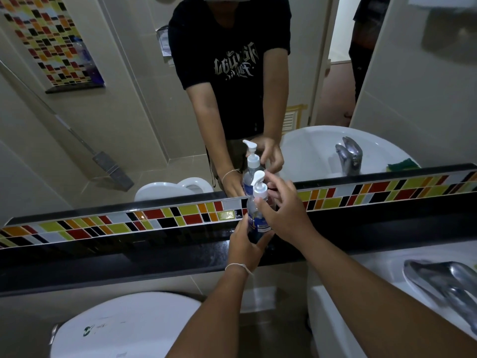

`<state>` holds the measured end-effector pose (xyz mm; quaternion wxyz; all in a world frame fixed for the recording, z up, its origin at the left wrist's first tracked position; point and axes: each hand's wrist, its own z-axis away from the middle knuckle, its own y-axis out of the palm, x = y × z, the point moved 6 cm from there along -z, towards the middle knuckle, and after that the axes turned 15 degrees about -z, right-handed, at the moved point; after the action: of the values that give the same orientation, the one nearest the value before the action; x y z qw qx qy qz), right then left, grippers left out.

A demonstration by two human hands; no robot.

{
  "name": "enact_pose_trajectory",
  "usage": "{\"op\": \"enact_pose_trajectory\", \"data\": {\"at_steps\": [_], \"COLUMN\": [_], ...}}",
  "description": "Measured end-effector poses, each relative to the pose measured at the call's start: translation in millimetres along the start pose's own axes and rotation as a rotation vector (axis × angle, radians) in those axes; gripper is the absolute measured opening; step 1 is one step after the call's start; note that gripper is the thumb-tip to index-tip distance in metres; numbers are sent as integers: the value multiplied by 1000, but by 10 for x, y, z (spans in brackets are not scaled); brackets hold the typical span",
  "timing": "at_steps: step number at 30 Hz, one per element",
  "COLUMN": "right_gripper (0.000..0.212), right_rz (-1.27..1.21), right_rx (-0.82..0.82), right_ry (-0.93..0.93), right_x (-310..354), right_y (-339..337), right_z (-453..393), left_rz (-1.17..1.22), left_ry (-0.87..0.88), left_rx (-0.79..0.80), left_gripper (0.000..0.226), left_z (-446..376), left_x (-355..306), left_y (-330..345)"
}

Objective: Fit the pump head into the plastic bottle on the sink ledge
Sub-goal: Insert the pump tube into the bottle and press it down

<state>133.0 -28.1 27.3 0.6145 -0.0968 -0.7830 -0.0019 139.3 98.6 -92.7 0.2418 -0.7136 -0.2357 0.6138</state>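
A clear plastic bottle [254, 218] with a blue label stands upright on the black sink ledge [154, 257], in front of the mirror. A white pump head [259, 186] sits on the bottle's neck, nozzle pointing left. My left hand [245, 245] wraps around the lower part of the bottle from the front. My right hand [284, 210] is beside the pump collar on the right, fingers curled against it. The bottle's base is hidden by my left hand.
The mirror [129, 112] behind the ledge reflects me and the bottle. A colourful tile strip [103, 223] runs along the mirror's foot. A white sink [387, 275] with a chrome tap [449, 282] is at right. A white toilet tank lid [124, 326] lies below left.
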Motion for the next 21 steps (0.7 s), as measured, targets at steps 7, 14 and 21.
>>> {"op": "enact_pose_trajectory", "data": {"at_steps": [7,14,21], "right_gripper": [57,33,50], "right_rz": [94,157,203], "right_rx": [-129,-86,-200], "right_ry": [54,3,-5], "right_x": [27,48,17], "right_y": [13,48,46], "right_z": [-38,-50,13], "left_rz": [3,12,-4], "left_ry": [11,-1,35], "left_rx": [1,3,11], "left_gripper": [63,56,61], "left_z": [5,7,11], "left_x": [-1,-6,-21], "left_y": [1,-3,-6]}}
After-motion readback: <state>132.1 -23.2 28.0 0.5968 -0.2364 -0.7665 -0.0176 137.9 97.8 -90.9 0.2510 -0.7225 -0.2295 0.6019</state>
